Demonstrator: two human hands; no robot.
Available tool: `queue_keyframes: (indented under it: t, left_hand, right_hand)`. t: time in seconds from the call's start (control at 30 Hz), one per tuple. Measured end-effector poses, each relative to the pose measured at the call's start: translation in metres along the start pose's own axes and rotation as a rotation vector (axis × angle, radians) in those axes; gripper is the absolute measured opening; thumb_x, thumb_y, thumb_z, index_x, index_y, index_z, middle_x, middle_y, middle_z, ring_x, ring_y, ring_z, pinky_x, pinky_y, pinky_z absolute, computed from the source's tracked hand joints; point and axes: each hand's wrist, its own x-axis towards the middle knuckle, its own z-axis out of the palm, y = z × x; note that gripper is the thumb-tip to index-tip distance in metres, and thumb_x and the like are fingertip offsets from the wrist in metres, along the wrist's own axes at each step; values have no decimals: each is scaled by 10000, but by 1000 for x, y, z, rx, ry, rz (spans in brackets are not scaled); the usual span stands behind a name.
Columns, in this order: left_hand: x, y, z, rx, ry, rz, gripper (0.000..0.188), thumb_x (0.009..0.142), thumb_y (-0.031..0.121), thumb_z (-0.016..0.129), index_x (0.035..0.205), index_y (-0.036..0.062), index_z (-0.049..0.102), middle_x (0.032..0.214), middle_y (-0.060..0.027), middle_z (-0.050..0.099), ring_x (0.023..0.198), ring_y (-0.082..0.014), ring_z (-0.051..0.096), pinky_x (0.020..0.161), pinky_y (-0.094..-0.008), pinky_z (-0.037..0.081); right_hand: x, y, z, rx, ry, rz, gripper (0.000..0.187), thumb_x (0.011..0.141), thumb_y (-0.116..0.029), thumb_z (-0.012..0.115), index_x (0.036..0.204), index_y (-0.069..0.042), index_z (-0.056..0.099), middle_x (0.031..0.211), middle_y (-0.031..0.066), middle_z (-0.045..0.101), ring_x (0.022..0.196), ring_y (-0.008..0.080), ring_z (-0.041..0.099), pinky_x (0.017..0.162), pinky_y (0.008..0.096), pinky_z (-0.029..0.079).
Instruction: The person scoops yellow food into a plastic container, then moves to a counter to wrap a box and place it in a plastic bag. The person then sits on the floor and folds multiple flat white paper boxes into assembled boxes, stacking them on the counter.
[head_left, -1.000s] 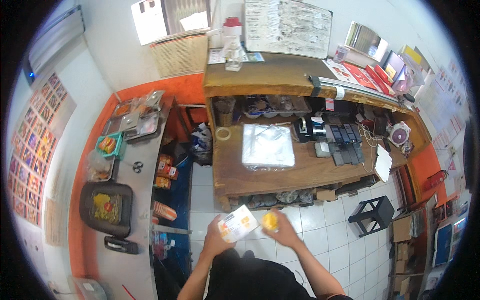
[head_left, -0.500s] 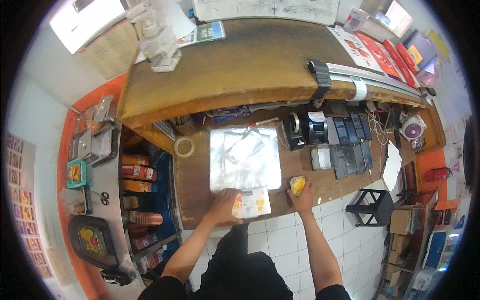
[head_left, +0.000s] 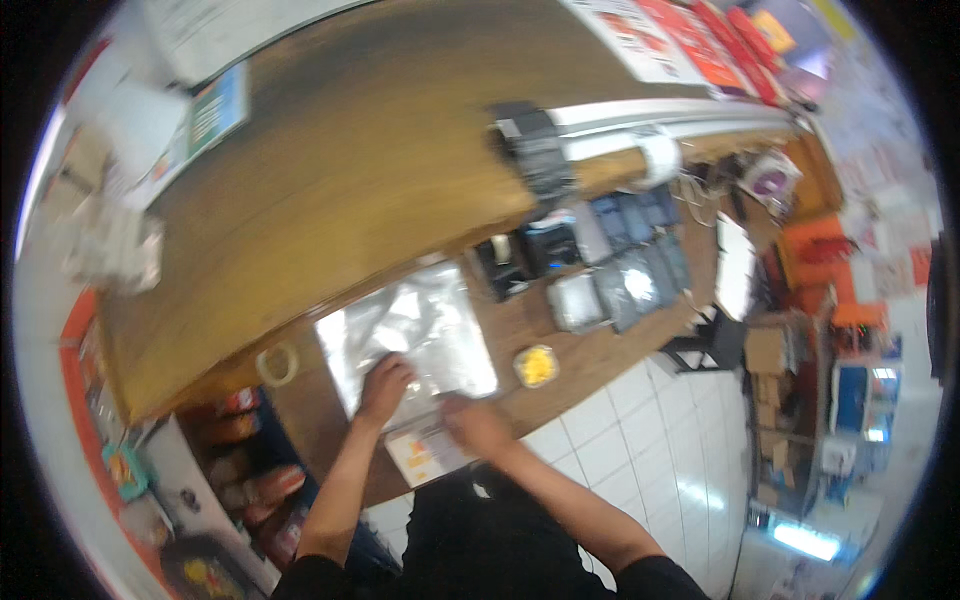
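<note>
A stack of shiny silver plastic sheets (head_left: 440,312) lies on the brown wooden desk. My left hand (head_left: 385,388) rests on its near part, the fingers bent and blurred. My right hand (head_left: 478,425) is at the near edge of the stack, its fingers too smeared by motion to read. Between my hands and my body, a white paper packet (head_left: 422,458) with yellow-orange print lies at the desk's front edge, partly covered by my right hand. To the right of the sheets stands a small clear cup of yellow food (head_left: 537,367), with no hand on it.
Black devices (head_left: 551,245) and rows of dark phones (head_left: 640,275) sit right of the sheets. A roll of tape (head_left: 277,365) lies to the left. The raised wooden shelf (head_left: 300,190) overhangs the desk's far side. A black stool (head_left: 705,342) stands beyond the right front edge.
The view has turned and come closer. My right hand has let go of the yellow food cup and moved left to the sheets. My left hand has left the packet and moved onto the sheets.
</note>
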Motion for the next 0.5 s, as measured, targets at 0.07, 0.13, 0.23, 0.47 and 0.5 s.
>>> queue_keyframes:
  t: [0.07, 0.13, 0.23, 0.47, 0.5]
  left_hand:
    - [11, 31, -10, 37, 52, -34, 64, 914, 45, 748, 975, 28, 755, 967, -130, 710, 924, -319, 711, 824, -423, 583]
    - [9, 15, -9, 119, 156, 152, 89, 967, 47, 665, 988, 6, 741, 1023, -190, 751, 965, -395, 723, 816, -498, 572]
    - [18, 49, -19, 90, 126, -58, 143, 1044, 89, 618, 1029, 0, 730, 1002, -233, 757, 945, -455, 713, 815, -529, 567]
    - [-7, 232, -106, -117, 34, -320, 358, 1025, 345, 791, 1099, -3, 748, 727, -131, 677, 681, -252, 675, 645, -411, 507]
    - [-21, 235, -111, -159, -33, -278, 382, 1014, 358, 810, 1114, -6, 753, 699, -93, 645, 650, -190, 631, 617, -380, 489]
  right_hand:
    - [25, -12, 33, 27, -43, -93, 257, 917, -76, 642, 1115, 67, 722, 1201, 255, 727, 1099, 433, 726, 949, 522, 600]
    - [43, -27, 37, -220, -236, -183, 437, 943, -83, 623, 1317, 143, 638, 1407, 359, 638, 1392, 487, 596, 1149, 497, 512]
    - [47, -1, 75, -229, 18, -159, 531, 1000, -109, 587, 1456, 160, 537, 1552, 396, 517, 1558, 477, 432, 1250, 485, 412]
    - [45, 8, 47, 168, -447, 68, 570, 1051, -249, 604, 1589, -72, 539, 1597, 240, 570, 1491, 320, 556, 1259, 461, 407]
    - [44, 1, 36, 135, -461, 6, 576, 1052, -254, 618, 1594, -79, 535, 1583, 223, 593, 1457, 311, 591, 1248, 460, 421]
